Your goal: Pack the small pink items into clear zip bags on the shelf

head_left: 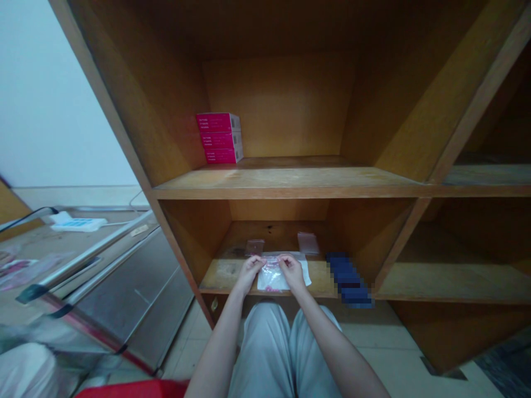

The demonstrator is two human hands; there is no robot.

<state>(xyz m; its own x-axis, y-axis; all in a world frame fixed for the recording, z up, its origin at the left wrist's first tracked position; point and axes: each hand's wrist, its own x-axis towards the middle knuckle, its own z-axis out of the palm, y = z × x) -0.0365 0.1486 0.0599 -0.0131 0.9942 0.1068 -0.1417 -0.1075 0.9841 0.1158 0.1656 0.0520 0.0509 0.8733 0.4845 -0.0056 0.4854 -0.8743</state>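
A clear plastic bag (271,275) with pinkish marks along its top and bottom is stretched between my hands, over the lower shelf. My left hand (251,268) pinches its upper left corner, fingers closed. At the upper right corner, my right hand (291,270) pinches it in the same way. Beneath lies a white sheet (306,271) on the shelf board. Just behind my left hand is a small clear packet (254,247). Another translucent packet (307,243) lies flat behind the sheet on the right. Any contents of the bag are too unclear to name.
Several pink boxes (216,139) are stacked on the upper shelf (290,179). A blurred-out dark blue object (349,280) lies right of the sheet, overhanging the shelf edge. At left, a metal-framed cart (136,287) carries a white power strip (78,223) and plastic bags.
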